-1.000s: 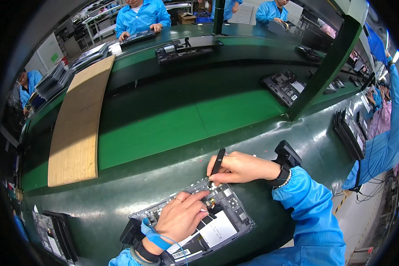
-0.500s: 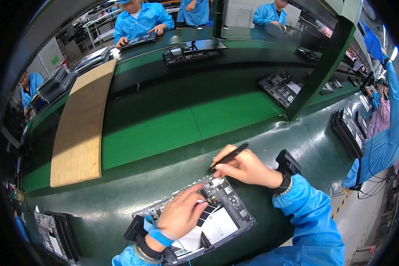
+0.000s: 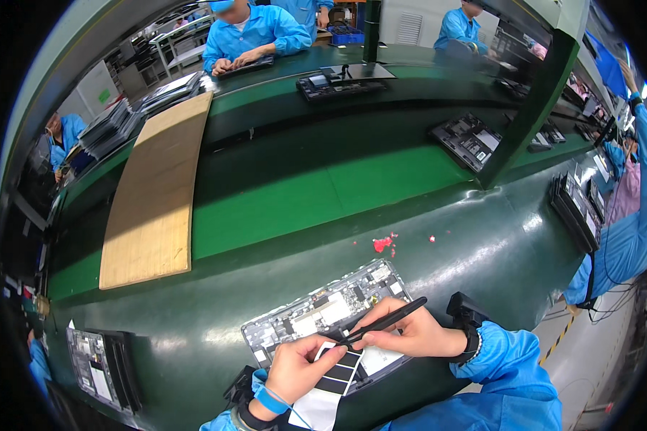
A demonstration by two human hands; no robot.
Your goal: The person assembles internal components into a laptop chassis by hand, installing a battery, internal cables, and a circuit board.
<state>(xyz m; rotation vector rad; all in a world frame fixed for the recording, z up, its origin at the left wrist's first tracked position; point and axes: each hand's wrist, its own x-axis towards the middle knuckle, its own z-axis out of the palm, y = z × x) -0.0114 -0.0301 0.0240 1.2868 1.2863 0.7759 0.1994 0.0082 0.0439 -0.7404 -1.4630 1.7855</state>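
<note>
Before me lies an opened laptop base (image 3: 291,323), its circuit board and white battery label showing. My left hand (image 3: 295,370) pinches the top of a white backing sheet with black rectangular stickers (image 3: 340,373), over the laptop's near edge. In my right hand (image 3: 417,334) is a slim black tool, apparently tweezers (image 3: 392,317), slanting down to the left. Its tip meets the top of the sheet by my left fingertips. Whether a sticker is caught in the tip I cannot tell. Both hands hide part of the laptop.
Red scraps (image 3: 383,244) lie beyond the laptop. Stacked laptop bases stand at left (image 3: 101,370) and right (image 3: 576,212). A wooden board (image 3: 154,194) crosses the green bench, and a green post (image 3: 535,108) rises at right. Co-workers in blue sit across.
My right hand has come down from the laptop's far edge to my left hand, bringing the tool to the sheet. My left hand has drawn the sheet nearer me. The view has shifted slightly.
</note>
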